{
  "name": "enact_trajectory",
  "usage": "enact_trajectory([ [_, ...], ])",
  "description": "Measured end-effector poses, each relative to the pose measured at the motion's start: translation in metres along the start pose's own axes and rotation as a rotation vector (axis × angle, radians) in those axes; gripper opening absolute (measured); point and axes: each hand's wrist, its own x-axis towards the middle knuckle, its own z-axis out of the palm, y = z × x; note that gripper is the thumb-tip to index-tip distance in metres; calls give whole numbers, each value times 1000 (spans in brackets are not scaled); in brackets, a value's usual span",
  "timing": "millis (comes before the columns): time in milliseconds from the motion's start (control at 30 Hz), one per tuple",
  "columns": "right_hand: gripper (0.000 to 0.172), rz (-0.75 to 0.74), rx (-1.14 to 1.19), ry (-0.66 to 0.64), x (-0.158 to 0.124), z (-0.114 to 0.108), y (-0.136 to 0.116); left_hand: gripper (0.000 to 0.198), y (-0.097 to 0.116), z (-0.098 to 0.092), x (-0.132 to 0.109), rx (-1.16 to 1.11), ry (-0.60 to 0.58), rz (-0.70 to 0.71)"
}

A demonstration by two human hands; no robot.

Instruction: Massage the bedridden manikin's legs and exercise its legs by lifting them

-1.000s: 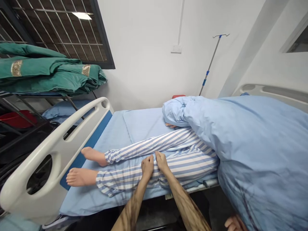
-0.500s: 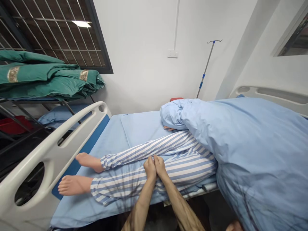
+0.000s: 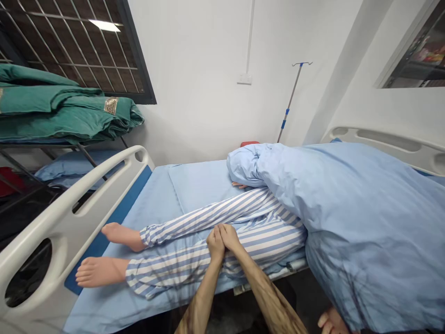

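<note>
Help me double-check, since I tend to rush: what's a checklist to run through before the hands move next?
1. Hands together: ok; left hand and right hand touch over the nearer leg.
2. Grip: cannot tell; fingertips are hidden.
3. Quilt off the lower legs: ok; it lies from the hips up, leaving the striped trousers exposed.
4. Quilt within the bed's edge: not ok; it hangs over the near side.
5. Nearer foot clear of the footboard: cannot tell; they overlap in view.
6. Drip stand away from hands: ok; beyond the bed.
</note>
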Motion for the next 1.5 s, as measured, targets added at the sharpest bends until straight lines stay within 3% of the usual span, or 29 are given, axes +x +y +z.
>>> enact_trajectory([
  [200, 49, -133, -52, 41, 4, -36, -38, 49, -4, 4, -3, -12, -39, 22],
  [333, 47, -115, -116, 25, -12, -34, -14, 50, -7, 5, -2, -8, -59, 43],
  [500, 40, -23, -255, 94, -26, -19, 22, 49, -5, 6, -4, 3, -94, 65],
  [800, 43, -6, -222, 94, -22, -21, 20, 45, -5, 7, -2, 41, -116, 81],
  [1133, 50, 49, 195, 128, -14, -34, 23, 53, 55, 14, -2, -285, -116, -13],
  [1367, 45, 77, 168, 212, -19, -33, 27, 48, 13, 30, -26, -40, -133, 71],
  [1500, 45, 69, 148, 229, -19, -31, 27, 48, 7, 30, -28, -17, -168, 77],
])
